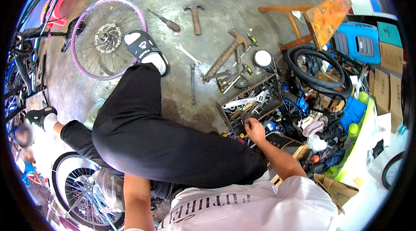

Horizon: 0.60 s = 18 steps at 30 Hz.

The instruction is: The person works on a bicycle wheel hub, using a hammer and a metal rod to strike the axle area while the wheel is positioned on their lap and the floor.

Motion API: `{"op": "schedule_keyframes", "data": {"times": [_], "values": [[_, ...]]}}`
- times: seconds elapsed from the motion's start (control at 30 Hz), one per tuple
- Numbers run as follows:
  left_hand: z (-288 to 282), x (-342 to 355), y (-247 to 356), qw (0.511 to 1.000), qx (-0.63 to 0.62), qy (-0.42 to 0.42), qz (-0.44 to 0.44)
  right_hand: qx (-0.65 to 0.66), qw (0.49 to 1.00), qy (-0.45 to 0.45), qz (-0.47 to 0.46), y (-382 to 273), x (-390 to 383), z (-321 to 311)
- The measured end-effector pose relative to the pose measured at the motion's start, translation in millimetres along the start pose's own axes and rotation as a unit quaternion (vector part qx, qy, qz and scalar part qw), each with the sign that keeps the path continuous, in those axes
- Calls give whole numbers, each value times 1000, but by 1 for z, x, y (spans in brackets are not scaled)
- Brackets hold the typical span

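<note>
My right hand is at the near edge of an open metal toolbox, its fingers curled down among the tools. The fingertips are partly hidden, so what they hold cannot be made out. Inside the box lie a silver adjustable wrench and several other loose tools. My left forearm comes up from the lower edge and goes behind my black-trousered thigh, which hides the left hand.
Beyond the box lie a wooden-handled claw hammer, an open-ended wrench and a large screwdriver. A purple-rimmed bicycle wheel rests by my foot. Black tyres, a tipped wooden stool and clutter crowd the right.
</note>
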<state>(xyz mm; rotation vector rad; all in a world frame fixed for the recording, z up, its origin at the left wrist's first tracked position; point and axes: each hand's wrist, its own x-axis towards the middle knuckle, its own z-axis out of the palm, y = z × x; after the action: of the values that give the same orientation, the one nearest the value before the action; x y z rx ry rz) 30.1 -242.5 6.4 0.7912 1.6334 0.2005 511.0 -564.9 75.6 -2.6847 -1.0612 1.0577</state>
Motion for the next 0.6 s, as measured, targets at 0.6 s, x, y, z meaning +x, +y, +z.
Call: {"op": "schedule_keyframes", "data": {"times": [0.6], "values": [[-4, -14, 5, 999, -27, 29, -27, 506, 744, 168, 402, 154, 229, -32]]}}
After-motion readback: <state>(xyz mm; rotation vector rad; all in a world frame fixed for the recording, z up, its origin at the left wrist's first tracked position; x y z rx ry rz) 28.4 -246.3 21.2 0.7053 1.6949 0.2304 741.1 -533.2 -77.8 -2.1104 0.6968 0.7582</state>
